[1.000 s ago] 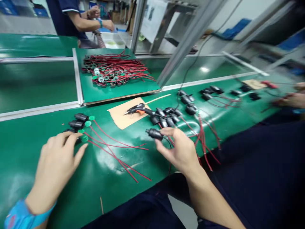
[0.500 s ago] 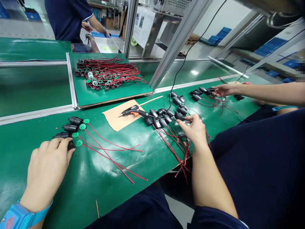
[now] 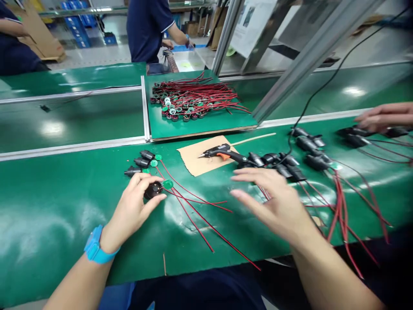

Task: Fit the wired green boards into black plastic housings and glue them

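Observation:
My left hand [image 3: 134, 202] grips a black cylindrical housing [image 3: 153, 190] between thumb and fingers, its open end turned toward the right. A green round circuit board [image 3: 167, 184] with red wires sits just outside that opening. Three more black housings [image 3: 142, 162] lie beyond my left hand, with green boards and red wires beside them. My right hand [image 3: 274, 200] hovers over the table, thumb and fingers apart, holding nothing. Just beyond it lies a black glue gun [image 3: 219, 150] with an orange trigger, on a piece of brown cardboard [image 3: 193, 165].
Several black housings with red wires [image 3: 343, 206] lie to the right. A co-worker's hand [image 3: 383, 117] touches others at far right. A pile of red-wired parts [image 3: 196, 99] covers a raised green board [image 3: 206, 129]. A metal post [image 3: 309, 64] and black cable [image 3: 309, 103] stand behind.
My left hand has lifted one housing away from the row and turned its opening into view. My right hand has left the black housings and moved left, fingers spread. The camera view has swung left.

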Demonstrator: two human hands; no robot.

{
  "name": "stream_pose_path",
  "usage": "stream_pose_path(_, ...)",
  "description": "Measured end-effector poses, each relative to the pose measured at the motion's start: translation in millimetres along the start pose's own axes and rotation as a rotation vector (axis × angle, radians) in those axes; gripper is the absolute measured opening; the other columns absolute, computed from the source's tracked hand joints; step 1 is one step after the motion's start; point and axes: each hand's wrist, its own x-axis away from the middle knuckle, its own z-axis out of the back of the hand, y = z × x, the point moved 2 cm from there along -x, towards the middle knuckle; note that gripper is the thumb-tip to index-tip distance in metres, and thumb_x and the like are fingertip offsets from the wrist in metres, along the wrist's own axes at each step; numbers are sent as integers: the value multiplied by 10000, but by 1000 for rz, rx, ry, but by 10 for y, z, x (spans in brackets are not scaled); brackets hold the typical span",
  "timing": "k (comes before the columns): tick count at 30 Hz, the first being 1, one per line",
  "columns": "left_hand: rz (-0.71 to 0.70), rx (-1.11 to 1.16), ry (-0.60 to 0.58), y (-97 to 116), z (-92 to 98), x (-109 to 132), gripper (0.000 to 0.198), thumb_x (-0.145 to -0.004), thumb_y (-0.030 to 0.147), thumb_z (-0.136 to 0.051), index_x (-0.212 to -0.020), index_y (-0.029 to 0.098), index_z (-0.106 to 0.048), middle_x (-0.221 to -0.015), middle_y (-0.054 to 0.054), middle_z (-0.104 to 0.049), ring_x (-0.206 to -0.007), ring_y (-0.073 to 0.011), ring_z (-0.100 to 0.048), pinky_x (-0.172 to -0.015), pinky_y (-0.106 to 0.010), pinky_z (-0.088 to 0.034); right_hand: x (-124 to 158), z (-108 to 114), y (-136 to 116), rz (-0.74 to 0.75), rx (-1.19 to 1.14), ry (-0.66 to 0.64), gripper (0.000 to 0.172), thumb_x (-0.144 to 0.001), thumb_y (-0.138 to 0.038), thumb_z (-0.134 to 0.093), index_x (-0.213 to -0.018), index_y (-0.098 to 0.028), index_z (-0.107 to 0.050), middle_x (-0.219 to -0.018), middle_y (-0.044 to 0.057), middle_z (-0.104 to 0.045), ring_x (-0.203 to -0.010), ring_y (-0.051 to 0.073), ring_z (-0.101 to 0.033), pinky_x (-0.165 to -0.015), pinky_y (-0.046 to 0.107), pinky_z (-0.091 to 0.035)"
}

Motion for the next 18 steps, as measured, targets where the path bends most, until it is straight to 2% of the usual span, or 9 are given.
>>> stream_pose_path(2, -10, 11, -4, 40, 13, 7, 244, -987, 323, -601, -1207, 218, -587, -1118, -79, -667, -1039, -218, -670, -912, -349, -555, -145, -244, -324, 68, -123, -125, 243, -925, -351, -722, -1146, -260, -677, -1156, 69, -741, -1087, 272, -685, -943, 485, -499)
stream_pose_path(4, -21, -7, -3, 54, 7, 20, 234, -1005, 319, -569, -1210, 208, -555, -1096, -78, -690, -997, -210, -691, -875, -328, -565, -257, -471, -545, 66, -220, -233, 248, -938, -315, -709, -1174, -244, -684, -1155, 70, -749, -1092, 250, -680, -959, 465, -484)
stream_pose_path(7, -61, -80, 68, 48, -12, 45, 258, -1012, 345, -559, -1224, 200, -538, -1060, -77, -711, -915, -203, -713, -805, -302, -573, -362, -707, -713, 36, -331, -326, 222, -982, -302, -644, -1183, -226, -700, -1097, 66, -769, -1035, 225, -689, -926, 427, -491)
stream_pose_path(9, -98, -133, 137, 44, -16, 59, 292, -993, 371, -601, -1232, 207, -557, -1017, -65, -727, -852, -195, -719, -748, -283, -571, -407, -771, -722, 47, -366, -375, 226, -1020, -308, -577, -1191, -228, -703, -1063, 53, -776, -993, 204, -694, -895, 394, -503)
stream_pose_path(11, -130, -162, 193, 51, -9, 68, 290, -968, 374, -649, -1209, 223, -599, -953, -44, -740, -782, -176, -716, -692, -259, -560, -468, -745, -613, 72, -266, -357, 260, -1035, -325, -535, -1209, -220, -697, -1097, 66, -771, -1022, 220, -688, -915, 407, -497)
stream_pose_path(13, -149, -159, 223, 66, 4, 69, 252, -953, 364, -676, -1164, 231, -637, -928, -35, -752, -767, -165, -720, -692, -247, -564, -556, -645, -357, 29, 15, -253, 328, -1017, -390, -539, -1213, -177, -692, -1135, 125, -755, -1066, 292, -672, -935, 468, -476)
stream_pose_path(15, -158, -124, 227, 85, 15, 63, 246, -946, 354, -689, -1155, 231, -650, -969, -44, -767, -814, -168, -736, -741, -252, -580, -649, -521, 6, -127, 364, -156, 451, -968, -489, -578, -1201, -121, -690, -1122, 203, -738, -1054, 379, -660, -902, 521, -461)
stream_pose_path(16, -161, -99, 213, 93, 15, 58, 243, -944, 340, -692, -1158, 232, -653, -990, -46, -772, -839, -170, -742, -761, -255, -585, -685, -474, 198, -227, 495, -157, 514, -940, -531, -601, -1213, -103, -683, -1116, 230, -732, -1043, 408, -659, -884, 533, -457)
stream_pose_path(18, -159, -47, 177, 104, 7, 49, 213, -941, 292, -694, -1143, 231, -665, -986, -40, -778, -848, -168, -746, -764, -254, -585, -729, -441, 537, -396, 594, -258, 596, -905, -610, -606, -1221, -112, -685, -1083, 238, -739, -1010, 424, -673, -865, 538, -456)
